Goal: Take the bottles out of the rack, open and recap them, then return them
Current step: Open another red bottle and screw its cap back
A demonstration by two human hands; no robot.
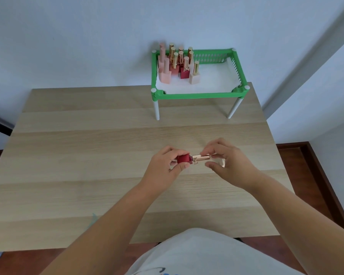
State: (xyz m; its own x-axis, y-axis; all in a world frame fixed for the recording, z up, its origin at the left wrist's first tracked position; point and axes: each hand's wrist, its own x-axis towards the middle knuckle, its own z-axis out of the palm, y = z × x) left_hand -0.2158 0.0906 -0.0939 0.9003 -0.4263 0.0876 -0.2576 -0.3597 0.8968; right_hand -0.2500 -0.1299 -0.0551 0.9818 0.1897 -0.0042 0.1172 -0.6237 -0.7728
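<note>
Left hand (168, 165) clamped on the red bottle (184, 158) body, thumb below, fingers on top; right hand (224, 158) pinching the gold cap (201, 157) with fingertips (204, 153) above, thumb just under and forward, possibly not touching. Bottle held in the air above the table (87, 155), near its middle, well apart from the green rack (197, 95). Long axis roughly horizontal, running left-right: base toward the left palm, cap pointing toward the right hand, small bow collar at the neck between them. Can't tell whether cap is seated or partly unscrewed; no gap visible at the neck. Likely step: twisting, open or recap, undecidable from here. Risks: bottle lying sideways, so once the cap comes free, polish could run to the neck and drip onto the wood; better tipped upright first. Cap presumably carries a brush, so a skewed pull could smear the neck or fingers. Glossy cap plus a light fingertip pinch means possible slip and a dropped cap rolling off. Cross-threading on recap if axes not lined up. Rest of the bottles (175, 62), about 10, standing upright and crowded in the rack's left half; tight return slot, easy to knock neighbours over like dominoes.
</note>
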